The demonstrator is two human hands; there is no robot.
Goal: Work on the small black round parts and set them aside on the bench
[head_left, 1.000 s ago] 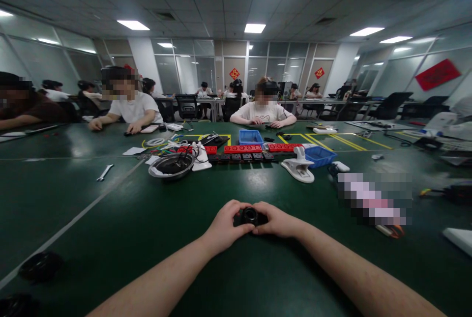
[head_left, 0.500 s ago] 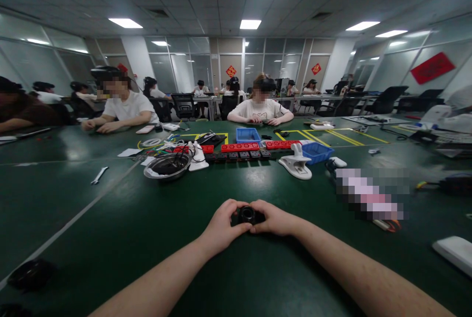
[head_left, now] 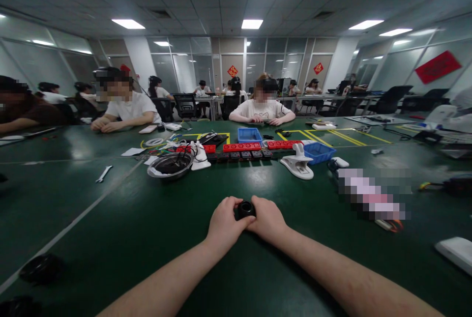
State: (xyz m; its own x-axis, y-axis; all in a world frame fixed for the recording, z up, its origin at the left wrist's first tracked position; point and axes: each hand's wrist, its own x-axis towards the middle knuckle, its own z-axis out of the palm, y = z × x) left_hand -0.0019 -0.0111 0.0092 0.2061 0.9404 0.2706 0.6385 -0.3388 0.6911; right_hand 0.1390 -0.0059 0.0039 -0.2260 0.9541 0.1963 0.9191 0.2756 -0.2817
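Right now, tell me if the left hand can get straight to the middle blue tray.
Probably not: the left hand holds the black round part, and a red power strip lies in front of the middle blue tray.

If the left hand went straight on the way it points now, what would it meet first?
The left hand would first meet the round black part between the two hands, then probably the right hand just beyond; exact depth is unclear from this view.
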